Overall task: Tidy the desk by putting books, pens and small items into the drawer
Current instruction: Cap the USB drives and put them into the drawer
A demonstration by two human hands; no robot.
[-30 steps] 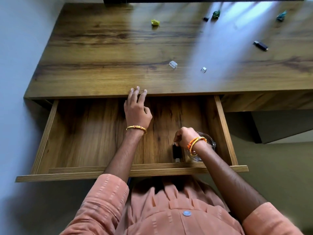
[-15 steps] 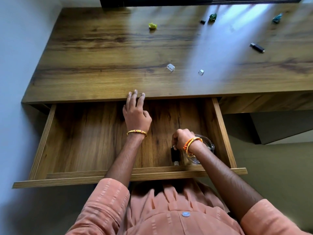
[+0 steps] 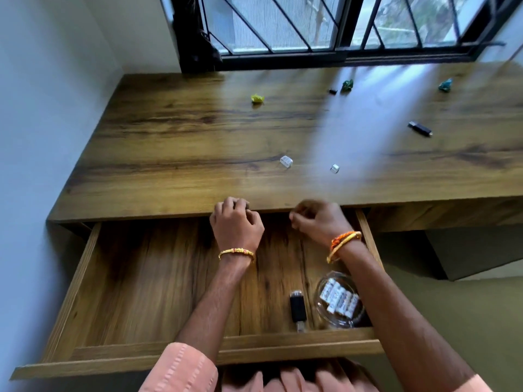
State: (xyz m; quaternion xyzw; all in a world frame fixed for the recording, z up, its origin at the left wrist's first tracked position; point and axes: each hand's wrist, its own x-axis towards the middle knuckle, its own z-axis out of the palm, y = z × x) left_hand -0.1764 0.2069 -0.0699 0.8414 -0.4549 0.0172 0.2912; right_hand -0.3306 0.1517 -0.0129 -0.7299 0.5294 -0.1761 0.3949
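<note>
Your left hand (image 3: pixel 236 223) and right hand (image 3: pixel 318 219): fingers curled, holding nothing, at drawer (image 3: pixel 141 278) 12 o'clock edge under tabletop (image 3: pixel 198 151).

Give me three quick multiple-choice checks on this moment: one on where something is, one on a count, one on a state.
1. Where does the glass dish sit?
A. on the desk top
B. in the drawer's near right corner
C. on the floor

2. How many crumpled wrappers lie on the desk?
A. one
B. three
C. five

3. What state is the drawer in?
A. pulled open
B. fully shut
C. taken out of the desk

Answers:
1 B, it stands beside the black USB stick at the drawer's front right.
2 B, a yellow one, a green one and a teal one.
3 A, its wooden floor is exposed.
</note>
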